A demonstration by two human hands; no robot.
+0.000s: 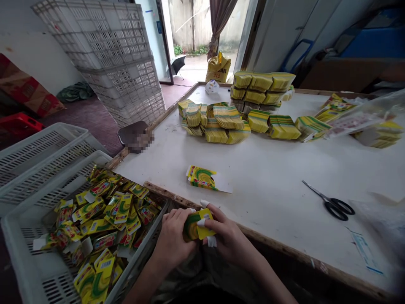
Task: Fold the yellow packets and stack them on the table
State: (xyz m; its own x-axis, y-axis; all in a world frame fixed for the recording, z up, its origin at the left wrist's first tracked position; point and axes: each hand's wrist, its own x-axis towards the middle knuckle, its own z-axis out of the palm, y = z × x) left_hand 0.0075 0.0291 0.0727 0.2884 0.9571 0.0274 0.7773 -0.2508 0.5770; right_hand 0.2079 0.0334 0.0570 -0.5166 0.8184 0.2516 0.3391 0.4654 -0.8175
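both hands, left [172, 240] and right [226, 238], clasp one box [198, 226] at table [268, 177] edge, seemingly half folded. crate [28, 274] part full of folded ones; one flat [202, 177] nearby, many stacks [218, 122] likely still to do.

Counter [278, 164]: white top with a worn wooden edge, running from near right to far centre. Floor [91, 116]: dark reddish, left of the counter. Wall [41, 63] at far left: plain white. Stacked white crates [120, 67] stand in front of it. Doorway [193, 46], far centre: open, admitting daylight. Curtain [220, 17]: knotted, hanging at the doorway's right side. Pale panels [284, 29] line the far right.
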